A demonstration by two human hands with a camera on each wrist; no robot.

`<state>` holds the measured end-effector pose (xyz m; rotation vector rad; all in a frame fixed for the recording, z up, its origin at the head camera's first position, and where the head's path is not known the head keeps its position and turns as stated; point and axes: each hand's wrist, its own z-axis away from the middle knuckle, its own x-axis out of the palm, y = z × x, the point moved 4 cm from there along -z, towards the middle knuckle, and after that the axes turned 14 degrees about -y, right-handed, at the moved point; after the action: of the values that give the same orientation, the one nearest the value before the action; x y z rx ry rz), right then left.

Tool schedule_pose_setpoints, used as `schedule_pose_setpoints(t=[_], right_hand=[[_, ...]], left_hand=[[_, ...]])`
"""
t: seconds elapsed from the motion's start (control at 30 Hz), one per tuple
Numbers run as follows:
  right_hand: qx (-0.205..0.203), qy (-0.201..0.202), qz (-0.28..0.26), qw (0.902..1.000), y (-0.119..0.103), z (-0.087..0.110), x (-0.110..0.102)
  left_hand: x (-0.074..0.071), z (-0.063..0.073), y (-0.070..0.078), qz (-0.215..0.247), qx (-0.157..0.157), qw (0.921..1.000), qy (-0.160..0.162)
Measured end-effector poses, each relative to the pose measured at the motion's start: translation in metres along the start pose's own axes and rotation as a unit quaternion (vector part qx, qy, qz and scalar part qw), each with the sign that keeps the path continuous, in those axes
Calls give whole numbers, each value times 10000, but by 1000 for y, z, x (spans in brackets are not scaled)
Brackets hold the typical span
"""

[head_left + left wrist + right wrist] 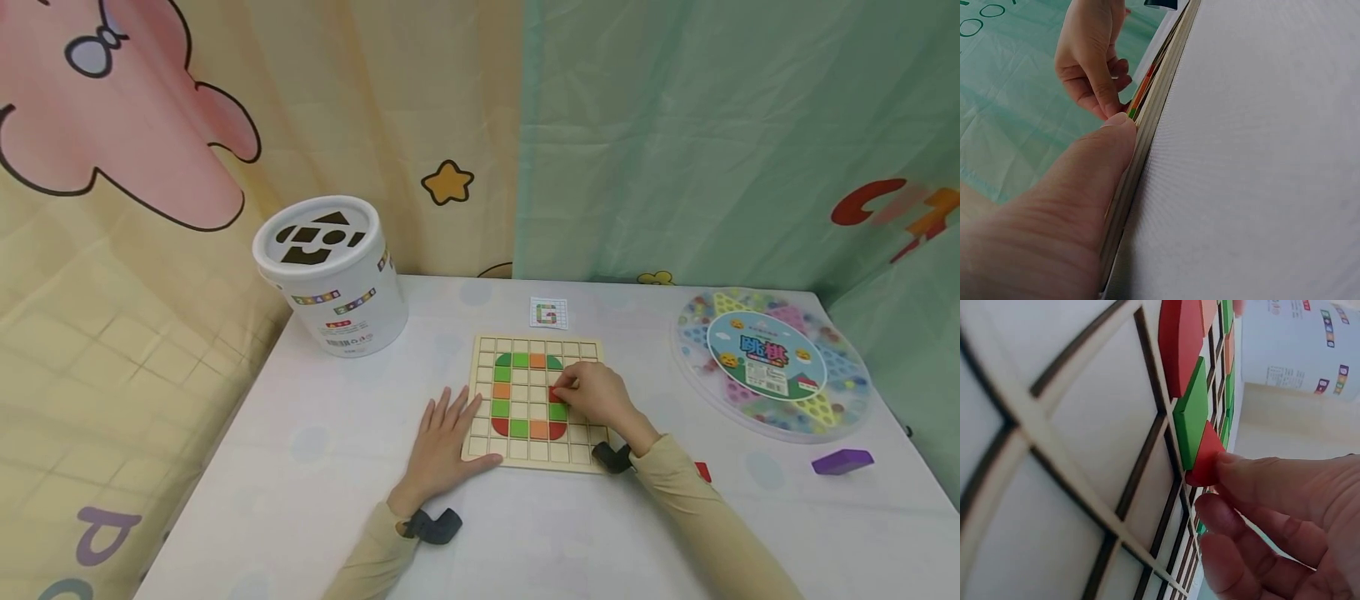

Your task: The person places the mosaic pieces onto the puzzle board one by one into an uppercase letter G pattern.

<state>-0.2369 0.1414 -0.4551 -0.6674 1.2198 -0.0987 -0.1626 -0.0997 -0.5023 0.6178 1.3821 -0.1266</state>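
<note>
A wooden grid board (538, 451) lies on the table, with red, green and orange tiles set in a ring of its cells. Between thumb and fingers, my right hand (600, 395) pinches a red tile (1207, 455) at the ring's right side. That tile sits tilted against a green tile (1191, 419) in the right wrist view. My left hand (441, 448) rests with fingers spread along the board's left edge. Its thumb (1088, 178) touches the front edge in the left wrist view. Behind the board is a small card (549, 313) showing a coloured tile pattern on a grid.
A white bucket (333, 308) with shaped holes in its lid stands at the back left. On the right lies a round, clear game box (765, 354), with a purple block (842, 462) in front. A red piece (702, 472) shows beside my right sleeve. Curtains hang behind the table.
</note>
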Motion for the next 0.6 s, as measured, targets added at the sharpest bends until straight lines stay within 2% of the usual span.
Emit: schedule_pose_setpoints(t=[0.2,0.33,0.6], right_hand=[[191,-73,179,9996,-1,-2,1],[172,-55,235,9996,-2,-1,1],[60,-240,-5,9997,2,3,0]], left_hand=[[0,1,0,-1,44,10000,72],[1,1,-1,-51,44,9999,99],[0,1,-1,-55,63,9999,96]])
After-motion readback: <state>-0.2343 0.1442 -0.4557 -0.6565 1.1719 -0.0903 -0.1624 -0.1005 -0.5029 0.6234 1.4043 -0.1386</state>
